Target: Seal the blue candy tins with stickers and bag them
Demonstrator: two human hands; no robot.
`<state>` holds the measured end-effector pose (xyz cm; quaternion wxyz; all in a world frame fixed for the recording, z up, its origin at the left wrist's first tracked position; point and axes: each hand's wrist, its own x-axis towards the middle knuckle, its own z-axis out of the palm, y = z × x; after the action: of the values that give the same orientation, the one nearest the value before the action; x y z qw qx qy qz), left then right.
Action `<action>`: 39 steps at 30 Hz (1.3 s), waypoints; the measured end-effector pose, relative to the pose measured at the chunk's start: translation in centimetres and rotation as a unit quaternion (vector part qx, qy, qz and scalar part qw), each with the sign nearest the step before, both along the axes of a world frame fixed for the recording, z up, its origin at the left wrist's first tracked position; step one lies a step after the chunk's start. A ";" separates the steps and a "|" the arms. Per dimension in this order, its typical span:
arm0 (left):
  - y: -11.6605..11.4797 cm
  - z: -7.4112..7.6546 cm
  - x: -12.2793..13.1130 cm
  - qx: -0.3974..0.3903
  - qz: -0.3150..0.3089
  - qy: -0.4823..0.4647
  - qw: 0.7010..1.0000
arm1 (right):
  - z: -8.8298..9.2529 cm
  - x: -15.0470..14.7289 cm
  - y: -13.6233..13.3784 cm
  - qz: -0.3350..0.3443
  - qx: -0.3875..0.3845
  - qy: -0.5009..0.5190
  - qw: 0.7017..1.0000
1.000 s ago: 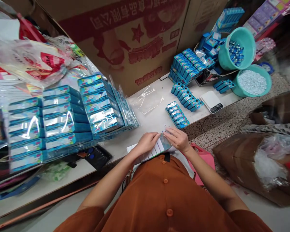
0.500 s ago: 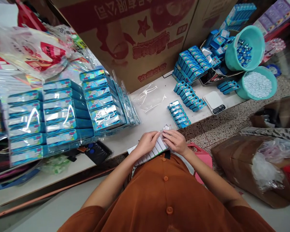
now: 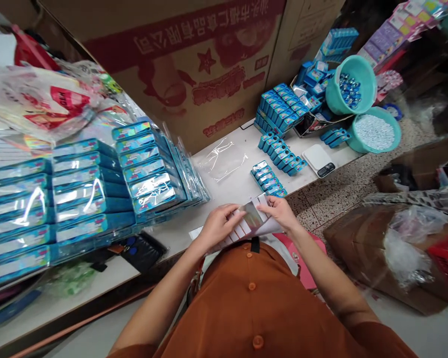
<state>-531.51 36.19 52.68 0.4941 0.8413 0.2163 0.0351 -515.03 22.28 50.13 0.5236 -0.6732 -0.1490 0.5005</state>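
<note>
Close to my body I hold a label sheet (image 3: pixel 251 217) with white strips across it and a shiny greyish patch in its middle. My left hand (image 3: pixel 219 224) is closed on the sheet's left part, thumb and fingers near the patch. At the right end, my right hand (image 3: pixel 282 213) pinches the sheet, and a pale part of it curls below. Just beyond the hands, a row of small blue boxes (image 3: pixel 268 178) lies on the white table (image 3: pixel 218 191). Another row of blue boxes with dark round openings (image 3: pixel 282 153) lies behind it.
Stacked blue boxes in clear wrap (image 3: pixel 93 184) fill the left. A large carton (image 3: pixel 179 74) stands behind. A white scale (image 3: pixel 317 158), a bucket of blue wrapped pieces (image 3: pixel 334 94) and a tub of white pieces (image 3: pixel 390 144) are right. Clear film (image 3: pixel 224 159) lies mid-table.
My right hand has shifted right along the label sheet, away from my left hand. The shiny patch now shows between them. The whole view has shifted slightly.
</note>
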 end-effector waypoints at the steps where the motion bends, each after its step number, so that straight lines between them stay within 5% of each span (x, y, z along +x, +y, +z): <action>1: -0.1 0.1 0.0 0.032 0.005 -0.007 0.999 | 0.2 0.0 -0.1 -0.016 -0.004 0.001 1.000; 4: -0.5 0.2 0.0 0.082 0.016 -0.013 0.996 | 0.8 -0.5 -0.3 -0.026 -0.017 -0.021 0.999; 14: -0.7 0.3 -0.6 -0.053 0.030 -0.087 0.994 | 1.2 -2.1 0.4 0.007 -0.023 -0.198 0.980; 17: -0.5 0.4 -1.0 -0.035 0.019 -0.080 0.996 | 2.3 -1.7 0.5 0.008 0.008 -0.351 0.936; 22: 0.5 0.5 -1.8 -0.013 0.006 -0.029 0.999 | 4.0 -1.1 -0.2 -0.027 0.049 -0.580 0.813; 24: 1.1 0.9 -1.9 0.005 -0.054 -0.022 0.998 | 4.7 -1.3 -0.3 0.010 0.079 -0.610 0.788; 27: 1.7 1.8 -1.7 0.034 -0.176 -0.031 0.983 | 5.5 -2.0 0.4 0.154 0.131 -0.601 0.773; 30: 1.9 2.4 -1.7 0.015 -0.246 -0.028 0.969 | 5.8 -2.4 1.2 0.298 0.140 -0.532 0.780; 32: 2.0 2.5 -1.9 -0.005 -0.256 -0.001 0.967 | 5.6 -2.4 1.4 0.336 0.131 -0.477 0.801; 39: 1.6 2.3 -3.2 0.007 -0.078 0.006 0.997 | 5.3 -2.1 0.2 0.235 0.054 -0.308 0.920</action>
<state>-534.69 37.80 54.99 0.4884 0.8591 0.1529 -0.0070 -517.17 22.49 55.42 0.3546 -0.7102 -0.4841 0.3682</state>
